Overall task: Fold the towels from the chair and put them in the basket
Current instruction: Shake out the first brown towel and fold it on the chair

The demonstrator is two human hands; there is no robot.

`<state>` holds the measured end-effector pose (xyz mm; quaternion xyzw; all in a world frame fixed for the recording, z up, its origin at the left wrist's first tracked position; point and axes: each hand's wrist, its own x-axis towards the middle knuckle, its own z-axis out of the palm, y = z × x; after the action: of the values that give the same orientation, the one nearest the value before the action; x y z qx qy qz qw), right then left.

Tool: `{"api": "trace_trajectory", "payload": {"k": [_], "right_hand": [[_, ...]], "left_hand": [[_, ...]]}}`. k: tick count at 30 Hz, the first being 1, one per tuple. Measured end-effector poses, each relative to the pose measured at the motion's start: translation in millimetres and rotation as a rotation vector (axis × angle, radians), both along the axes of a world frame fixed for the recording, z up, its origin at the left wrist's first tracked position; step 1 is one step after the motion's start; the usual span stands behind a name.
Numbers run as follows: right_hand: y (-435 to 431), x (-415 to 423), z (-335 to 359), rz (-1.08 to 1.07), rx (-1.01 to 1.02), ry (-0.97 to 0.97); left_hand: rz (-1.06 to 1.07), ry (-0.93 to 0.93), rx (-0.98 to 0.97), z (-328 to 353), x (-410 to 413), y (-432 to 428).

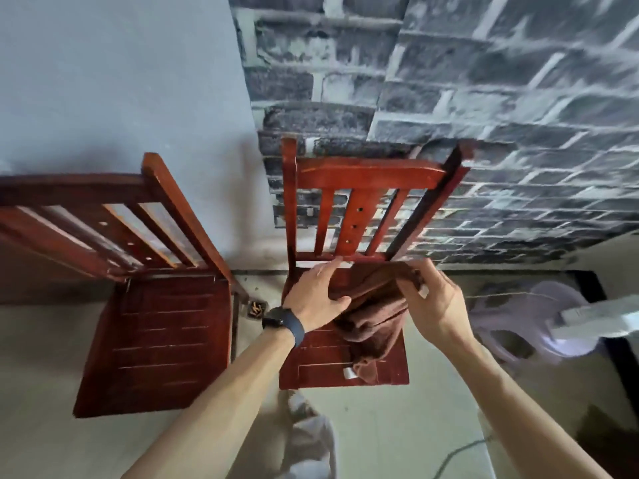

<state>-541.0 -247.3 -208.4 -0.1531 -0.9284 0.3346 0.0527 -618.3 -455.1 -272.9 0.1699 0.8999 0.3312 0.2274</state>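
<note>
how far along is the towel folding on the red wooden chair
Done: nothing visibly, no folded towel or basket in view. In hand: left hand and right hand hold the crumpled brown towel on the red wooden chair. Left: folding it, then the basket.

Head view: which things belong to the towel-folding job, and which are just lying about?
Job: brown towel; chair under it; left hand and right hand, both gripping the towel.
Lying about: second chair; pale purple plastic item, possibly the basket, unclear.
</note>
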Motion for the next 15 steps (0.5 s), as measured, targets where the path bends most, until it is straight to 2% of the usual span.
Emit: {"api": "trace_trajectory", "payload": {"k": [3,7,11,15], "right_hand": [[-10,15,41,0.045,0.013,0.076],[-22,31,88,0.078,0.064,0.164],[-26,36,120,0.061,0.221,0.278],[-33,34,145,-0.004,0.334,0.275]], "left_hand": [[-0.051,0.116,0.108,62,10,8],[-0.162,0.32,0.011,129,18,9],[-0.051,0.526,-0.081,186,18,-1],[0.008,0.637,-0.067,246,20,-8]]}}
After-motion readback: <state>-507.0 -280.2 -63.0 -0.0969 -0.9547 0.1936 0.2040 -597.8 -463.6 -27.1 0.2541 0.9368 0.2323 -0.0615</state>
